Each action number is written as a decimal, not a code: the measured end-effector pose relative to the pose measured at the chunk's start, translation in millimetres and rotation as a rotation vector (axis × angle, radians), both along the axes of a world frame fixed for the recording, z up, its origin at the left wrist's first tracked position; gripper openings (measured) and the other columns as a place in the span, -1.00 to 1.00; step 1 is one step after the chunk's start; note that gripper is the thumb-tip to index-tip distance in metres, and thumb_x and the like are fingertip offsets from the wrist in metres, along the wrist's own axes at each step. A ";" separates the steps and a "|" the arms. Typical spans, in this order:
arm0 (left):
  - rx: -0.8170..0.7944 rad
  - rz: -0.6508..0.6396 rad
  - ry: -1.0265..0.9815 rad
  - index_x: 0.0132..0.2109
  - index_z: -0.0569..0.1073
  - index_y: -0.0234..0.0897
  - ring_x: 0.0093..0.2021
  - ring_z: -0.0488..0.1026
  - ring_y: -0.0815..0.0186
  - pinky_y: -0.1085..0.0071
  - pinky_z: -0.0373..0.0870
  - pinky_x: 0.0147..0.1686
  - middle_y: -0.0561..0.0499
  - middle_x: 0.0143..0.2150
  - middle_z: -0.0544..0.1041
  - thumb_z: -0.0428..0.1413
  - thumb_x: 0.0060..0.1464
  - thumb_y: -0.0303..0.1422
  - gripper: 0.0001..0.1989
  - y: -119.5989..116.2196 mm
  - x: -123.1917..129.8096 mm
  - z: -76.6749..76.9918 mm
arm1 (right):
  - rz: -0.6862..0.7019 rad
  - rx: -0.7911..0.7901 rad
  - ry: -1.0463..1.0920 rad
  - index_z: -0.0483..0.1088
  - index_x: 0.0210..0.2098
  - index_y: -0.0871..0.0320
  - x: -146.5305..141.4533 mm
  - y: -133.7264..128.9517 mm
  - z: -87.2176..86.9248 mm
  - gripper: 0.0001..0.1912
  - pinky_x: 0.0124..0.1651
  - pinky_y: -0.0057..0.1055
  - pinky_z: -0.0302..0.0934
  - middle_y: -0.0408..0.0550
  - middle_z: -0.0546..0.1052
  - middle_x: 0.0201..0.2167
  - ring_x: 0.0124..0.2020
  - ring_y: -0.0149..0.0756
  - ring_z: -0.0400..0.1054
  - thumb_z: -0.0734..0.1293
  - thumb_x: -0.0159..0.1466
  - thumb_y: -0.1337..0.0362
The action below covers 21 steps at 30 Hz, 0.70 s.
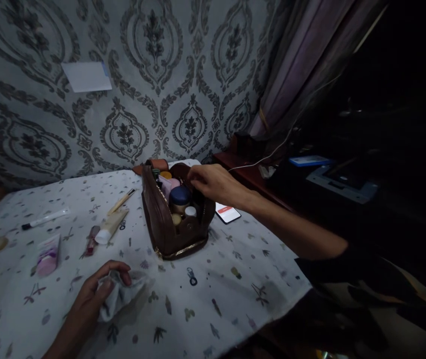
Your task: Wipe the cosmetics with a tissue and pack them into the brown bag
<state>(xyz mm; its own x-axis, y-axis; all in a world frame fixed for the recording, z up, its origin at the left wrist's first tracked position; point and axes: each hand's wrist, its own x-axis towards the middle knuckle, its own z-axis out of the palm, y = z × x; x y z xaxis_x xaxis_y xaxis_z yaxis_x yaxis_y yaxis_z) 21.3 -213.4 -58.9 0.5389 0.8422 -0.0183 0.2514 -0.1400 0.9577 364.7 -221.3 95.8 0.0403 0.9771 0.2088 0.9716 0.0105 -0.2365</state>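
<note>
A brown zip-up toiletry bag (153,219) stands unzipped on the cloth-covered table. Inside it are a jar with a dark blue lid (180,195), a white-capped container (190,212), a pink item (174,183) and other bottles. My right hand (215,182) is at the bag's right rear rim, its fingers curled down by the opening; whatever they grip is hidden. My left hand (103,286), low over the table in front of the bag, is closed around a crumpled pale cloth (117,299).
Left of the bag lie a cream tube (111,226), a wooden-handled brush (121,202), a small reddish tube (92,240), a purple-and-white tube (48,255) and a slim clear tube (46,218). A lit phone (228,213) rests right of the bag. A white cable (273,152) hangs behind.
</note>
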 end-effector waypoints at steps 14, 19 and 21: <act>0.022 -0.020 -0.016 -0.16 0.52 -0.25 -0.23 0.49 0.11 0.33 0.35 -0.11 -0.07 -0.34 0.57 0.02 0.10 0.14 -0.46 2.1 1.7 -3.1 | 0.019 -0.098 -0.340 0.46 -0.13 0.14 -2.1 -9.2 -8.5 -0.82 -0.29 -0.37 0.08 0.11 0.53 -0.17 -0.13 -0.12 0.43 0.26 0.31 0.32; 0.032 0.007 -0.018 -0.18 0.52 -0.24 -0.24 0.48 0.11 0.33 0.35 -0.10 -0.07 -0.35 0.57 0.03 0.09 0.14 -0.47 2.7 1.5 -7.4 | 0.019 -0.109 -0.325 0.46 -0.13 0.10 -2.6 -9.7 -8.0 -0.80 -0.28 -0.37 0.06 0.05 0.57 -0.15 -0.15 -0.15 0.45 0.25 0.29 0.36; 0.026 -0.005 -0.010 -0.17 0.52 -0.25 -0.22 0.48 0.10 0.31 0.35 -0.09 -0.08 -0.34 0.57 0.02 0.10 0.14 -0.46 3.5 1.3 -8.8 | 0.030 -0.104 -0.314 0.47 -0.13 0.10 -2.4 -10.3 -7.5 -0.79 -0.29 -0.38 0.05 0.03 0.58 -0.16 -0.15 -0.16 0.45 0.24 0.30 0.36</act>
